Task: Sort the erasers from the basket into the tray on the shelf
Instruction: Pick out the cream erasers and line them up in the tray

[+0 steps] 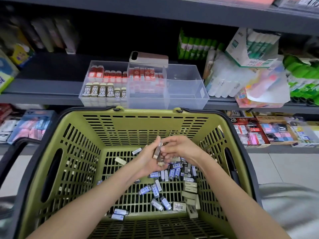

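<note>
A green slatted basket (pixel 72 152) fills the lower view, with several loose erasers (pixel 156 189) in blue, grey and beige sleeves on its floor. Both hands meet above the basket's middle. My left hand (pixel 148 161) grips a small stack of beige and brown erasers (pixel 159 155). My right hand (pixel 179 147) pinches the top of that same stack. On the shelf behind stands a clear divided tray (pixel 186 94). Its left compartments hold red and brown 2B erasers (pixel 105 90); its right compartment looks bare.
A phone (pixel 148 59) lies on the tray's back edge. Green glue sticks (pixel 198 47) and plastic-wrapped packs (pixel 259 83) crowd the shelf to the right. Boxed stationery (pixel 255 131) sits on the lower shelf. Grey cloth (pixel 291 204) is at the lower right.
</note>
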`<state>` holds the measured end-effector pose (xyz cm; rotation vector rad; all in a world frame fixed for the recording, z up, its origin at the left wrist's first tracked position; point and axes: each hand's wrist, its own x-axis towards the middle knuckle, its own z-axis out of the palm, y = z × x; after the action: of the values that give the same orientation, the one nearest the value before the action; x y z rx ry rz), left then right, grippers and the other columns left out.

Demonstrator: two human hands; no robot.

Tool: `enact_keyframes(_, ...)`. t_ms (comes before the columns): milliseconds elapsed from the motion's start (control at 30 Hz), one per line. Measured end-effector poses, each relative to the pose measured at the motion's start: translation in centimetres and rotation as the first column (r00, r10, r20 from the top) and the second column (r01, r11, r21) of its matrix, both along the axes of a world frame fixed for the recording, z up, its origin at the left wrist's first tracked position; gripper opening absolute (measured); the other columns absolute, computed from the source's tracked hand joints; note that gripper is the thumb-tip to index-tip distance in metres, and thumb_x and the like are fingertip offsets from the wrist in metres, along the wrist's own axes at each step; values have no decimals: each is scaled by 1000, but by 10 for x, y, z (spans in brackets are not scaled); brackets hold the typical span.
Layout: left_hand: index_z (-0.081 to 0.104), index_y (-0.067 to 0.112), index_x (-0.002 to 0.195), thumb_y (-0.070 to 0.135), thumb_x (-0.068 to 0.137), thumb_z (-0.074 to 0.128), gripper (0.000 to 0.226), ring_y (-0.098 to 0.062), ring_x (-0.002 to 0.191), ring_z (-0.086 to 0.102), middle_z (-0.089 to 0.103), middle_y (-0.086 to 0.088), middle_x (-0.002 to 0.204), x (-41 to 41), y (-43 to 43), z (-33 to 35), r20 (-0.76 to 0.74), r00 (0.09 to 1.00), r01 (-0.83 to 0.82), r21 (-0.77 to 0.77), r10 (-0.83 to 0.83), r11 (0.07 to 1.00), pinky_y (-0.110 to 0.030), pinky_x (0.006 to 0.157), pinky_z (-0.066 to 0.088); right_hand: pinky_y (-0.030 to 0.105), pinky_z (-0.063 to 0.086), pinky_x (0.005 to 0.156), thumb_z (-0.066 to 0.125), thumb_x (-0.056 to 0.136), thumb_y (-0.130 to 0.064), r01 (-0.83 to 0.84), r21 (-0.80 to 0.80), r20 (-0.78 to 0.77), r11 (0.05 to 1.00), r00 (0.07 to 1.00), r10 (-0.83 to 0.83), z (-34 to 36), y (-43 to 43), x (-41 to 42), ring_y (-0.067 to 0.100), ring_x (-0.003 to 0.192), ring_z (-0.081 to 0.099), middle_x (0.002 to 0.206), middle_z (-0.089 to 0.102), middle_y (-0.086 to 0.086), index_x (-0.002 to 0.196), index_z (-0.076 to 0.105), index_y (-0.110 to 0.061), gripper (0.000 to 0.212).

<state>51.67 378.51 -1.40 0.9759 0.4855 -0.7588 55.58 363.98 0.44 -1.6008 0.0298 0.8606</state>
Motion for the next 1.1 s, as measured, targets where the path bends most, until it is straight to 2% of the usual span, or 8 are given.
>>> enact_keyframes(100,60,8,99,53,78,54,49,-12,53,50,56,-1,63,-5,14,10,49,994,89,137,-96,987,-22,50,44,32,58,73,64,87,-10,-7,-237,32,971,999,15,0,-12,-1,16,73,64,93,68,6,117,60,-9,30)
enact_keyframes(200,57,12,118,52,87,44,52,-11,48,49,56,1,59,-5,35,22,81,990,101,165,-116,981,-20,47,43,33,51,80,51,95,-26,-131,-819,60,559,949,309,-17,-29,-9,16,80,60,113,61,2,128,50,-11,36)
enact_keyframes(267,61,21,115,51,88,41,45,-12,50,56,62,-2,62,-7,51,34,127,985,92,169,-114,981,-22,49,48,33,49,80,46,97,-29,-169,-889,3,425,927,376,-34,-32,-18,22,91,61,117,62,8,138,34,-13,46)
enact_keyframes(500,68,13,91,42,81,51,35,-22,72,70,72,-11,85,-22,100,66,231,973,0,86,-20,996,-31,55,55,44,55,78,49,93,-5,32,-527,30,849,999,-19,-52,-7,-32,27,82,62,111,60,20,136,36,-16,46)
enact_keyframes(700,66,15,96,33,100,37,34,-22,66,69,70,-9,82,-23,109,75,258,960,-128,75,105,989,-31,55,56,27,57,75,45,87,12,-220,-219,-146,950,971,191,-48,40,-38,24,88,63,113,56,19,134,43,-11,53)
enact_keyframes(800,67,16,95,36,100,36,38,-22,64,69,70,-9,79,-22,110,76,252,956,-160,23,149,987,-33,55,57,27,55,68,47,86,11,-208,-323,-45,923,978,204,-43,44,-28,24,83,61,104,60,12,125,55,-12,46)
enact_keyframes(967,66,11,94,45,94,45,40,-18,56,61,64,-7,69,-20,109,74,172,963,-200,-56,206,978,-34,57,58,29,49,84,66,86,-25,-364,-793,-13,489,812,583,-47,1,-25,17,95,59,115,63,4,113,62,-12,31)
enact_keyframes(1100,67,8,92,45,94,48,42,-14,50,53,59,-4,64,-19,101,73,81,966,-242,-61,247,968,-27,46,51,32,54,74,68,81,-44,-214,-755,83,619,906,415,-59,-13,-46,18,82,64,90,68,3,90,64,-16,30)
